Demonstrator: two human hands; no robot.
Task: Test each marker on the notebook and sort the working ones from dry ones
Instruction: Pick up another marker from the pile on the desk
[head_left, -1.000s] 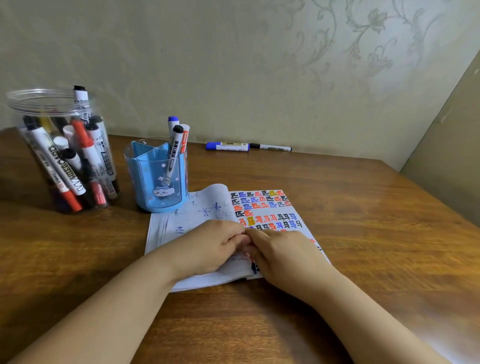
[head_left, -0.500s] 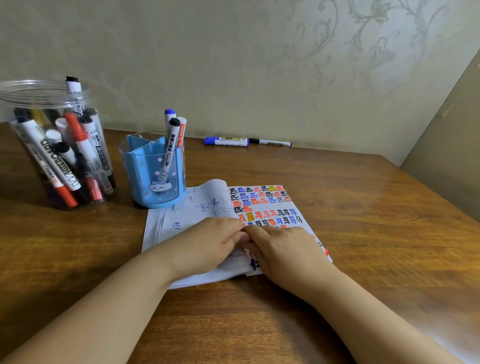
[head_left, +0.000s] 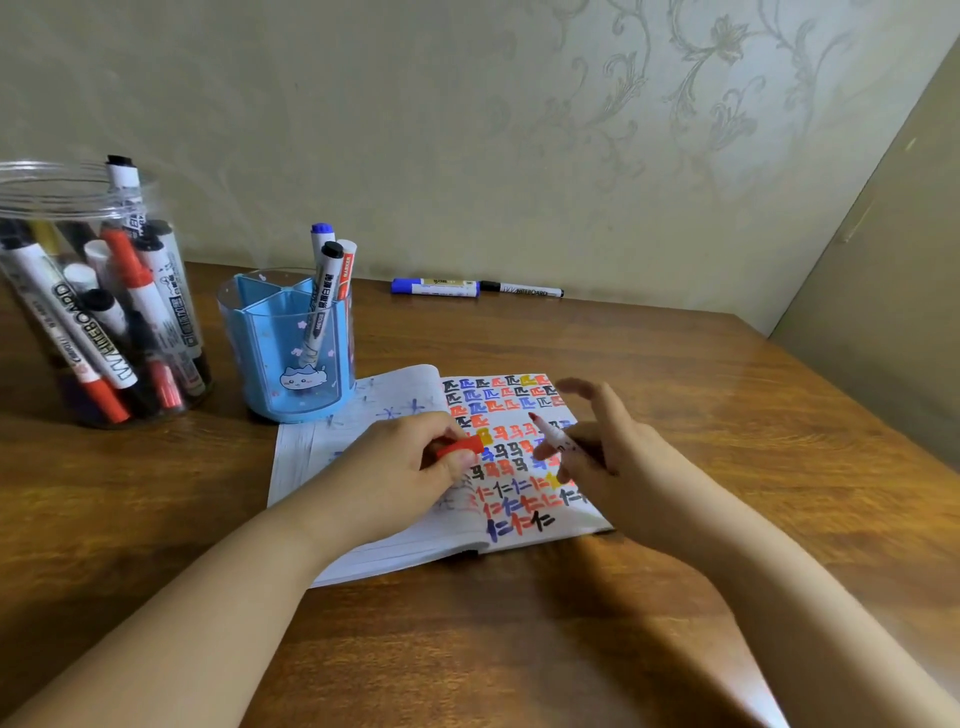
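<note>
An open notebook (head_left: 332, 457) lies on the wooden table, its right page full of red, blue, black and yellow marks. Over that page my left hand (head_left: 410, 467) pinches a red cap (head_left: 462, 447). My right hand (head_left: 613, 452) grips an uncapped red marker (head_left: 553, 434), its tip pointing up and left above the page, index finger lifted. A clear jar (head_left: 31, 182) at the left holds several markers. A blue pen holder (head_left: 270, 322) behind the notebook holds three markers (head_left: 324, 291).
Two capped markers, a blue one (head_left: 434, 287) and a black one (head_left: 522, 290), lie end to end by the back wall. A beige panel (head_left: 883, 291) rises at the table's right edge. Bare wood stretches in front of and right of the notebook.
My hands were pressed together over the notebook; now they have pulled apart, the cap off in the left hand and the bare marker in the right.
</note>
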